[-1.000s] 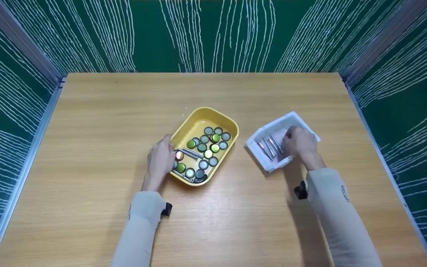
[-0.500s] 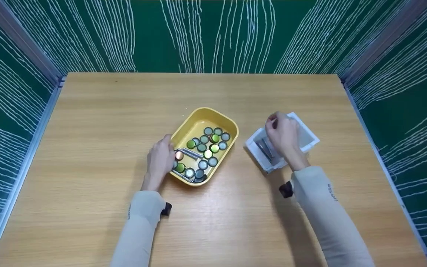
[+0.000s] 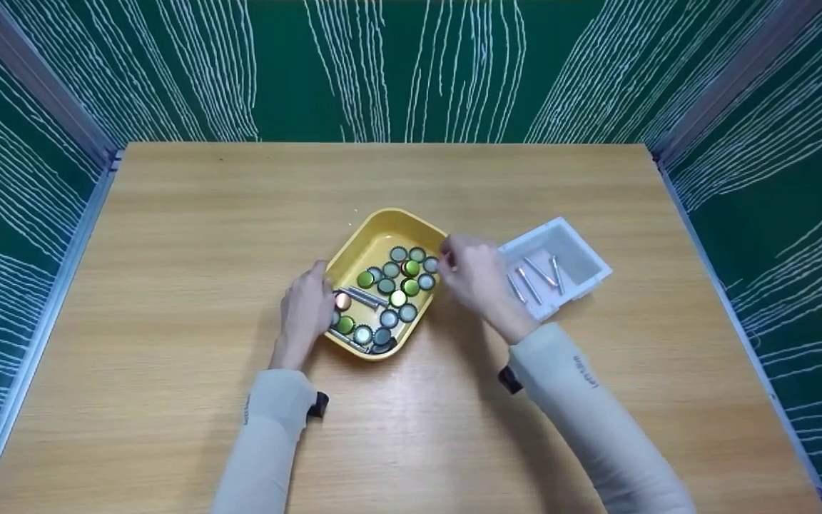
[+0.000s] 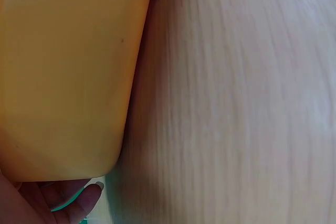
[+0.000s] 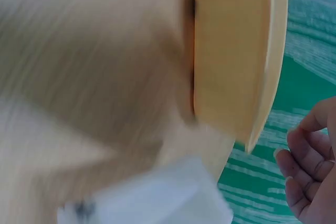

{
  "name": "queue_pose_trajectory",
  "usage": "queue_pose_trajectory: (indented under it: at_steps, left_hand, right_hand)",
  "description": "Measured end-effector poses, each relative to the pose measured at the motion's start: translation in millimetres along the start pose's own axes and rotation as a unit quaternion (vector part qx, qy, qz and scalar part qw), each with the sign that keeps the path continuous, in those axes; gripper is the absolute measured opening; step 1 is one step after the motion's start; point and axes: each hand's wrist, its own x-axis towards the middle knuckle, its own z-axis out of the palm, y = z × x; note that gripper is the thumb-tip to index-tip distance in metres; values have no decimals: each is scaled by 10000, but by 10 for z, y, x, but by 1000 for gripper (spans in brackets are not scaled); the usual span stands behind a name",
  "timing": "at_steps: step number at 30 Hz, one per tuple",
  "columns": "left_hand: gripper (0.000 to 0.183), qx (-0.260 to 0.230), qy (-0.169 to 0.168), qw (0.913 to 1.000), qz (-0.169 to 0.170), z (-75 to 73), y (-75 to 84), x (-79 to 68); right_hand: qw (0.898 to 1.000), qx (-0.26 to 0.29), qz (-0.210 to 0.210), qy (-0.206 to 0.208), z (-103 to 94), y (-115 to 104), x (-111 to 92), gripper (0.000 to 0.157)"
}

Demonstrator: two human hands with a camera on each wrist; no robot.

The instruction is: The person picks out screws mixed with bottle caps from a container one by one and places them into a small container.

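My left hand [image 3: 307,307] grips the left rim of a yellow tray [image 3: 389,221]; the left wrist view shows its fingers [image 4: 86,203] at the tray's end. In the tray lie several bottle caps [image 3: 389,318], grey, green and copper coloured, and a few silver screws [image 3: 364,296]. My right hand [image 3: 475,275] hovers over the tray's right rim. Its fingers are loosely curled in the right wrist view, with nothing visible between them. A white box [image 3: 575,260] right of that hand holds several slim silver screw-like pieces [image 3: 529,285].
Both containers stand on a wooden table [image 3: 204,214]. Green panels [image 3: 282,71] with white streaks rise behind and at both sides. The white box's left corner is partly hidden by the right hand.
My right hand has lifted out of the white box and moved left to the yellow tray's right rim. The left hand has stayed on the tray.
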Motion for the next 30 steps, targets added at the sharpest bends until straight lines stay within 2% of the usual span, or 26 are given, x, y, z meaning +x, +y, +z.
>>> queue_pose_trajectory:
  at_steps: [6,9,11,14,17,24,30]
  left_hand:
    - [39,24,31,10000,6,-1,10,-4]
    - [38,54,42,10000,-1,-4,7,-4]
    - [39,71,46,10000,21,-6,5,-5]
    - [39,85,25,10000,22,-10,0,-4]
    - [38,90,30,10000,12,-12,-2,-5]
    - [39,75,24,10000,38,-12,-2,-2]
    - [39,-4,-65,10000,-53,-17,7,-2]
  right_hand:
    - [9979,-174,-626,20,234,-200,-54,10]
    - [9963,-331,-793,-77,342,-279,-87,11]
    - [9949,-460,-840,-306,401,-328,-108,14]
    - [9899,-588,-872,-948,477,-395,-135,21]
    - [9841,-441,-899,-1467,539,-443,-154,27]
    - [9738,-385,-1182,-1904,596,-471,-149,35]
    - [9608,-781,-1209,-2368,602,-482,-125,33]
